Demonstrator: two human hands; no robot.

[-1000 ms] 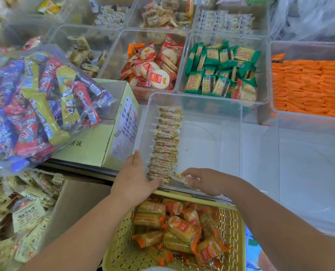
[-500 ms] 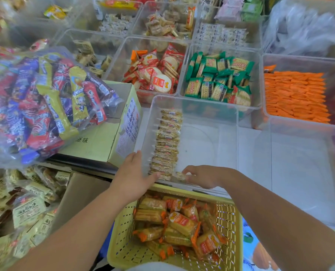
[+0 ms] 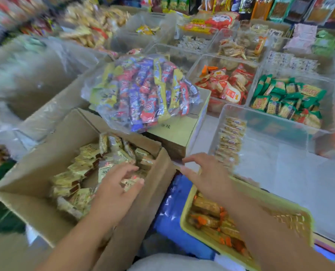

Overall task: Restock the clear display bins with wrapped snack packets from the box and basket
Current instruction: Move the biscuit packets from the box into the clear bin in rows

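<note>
An open cardboard box at lower left holds several pale yellow wrapped packets. My left hand hovers over those packets with fingers spread, holding nothing. My right hand is in the air between the box and the clear bin, fingers straight and empty. A row of tan packets stands along the bin's left wall. The yellow basket with orange-ended packets lies below my right forearm. The frame is blurred by motion.
A big clear bag of red, blue and yellow snacks lies on a closed green carton. Behind stand bins of red packets and green packets. Plastic-lined cartons are at left.
Both hands left the near end of the packet row in the clear bin and swung left. My left hand now hovers over the cardboard box. The view panned left.
</note>
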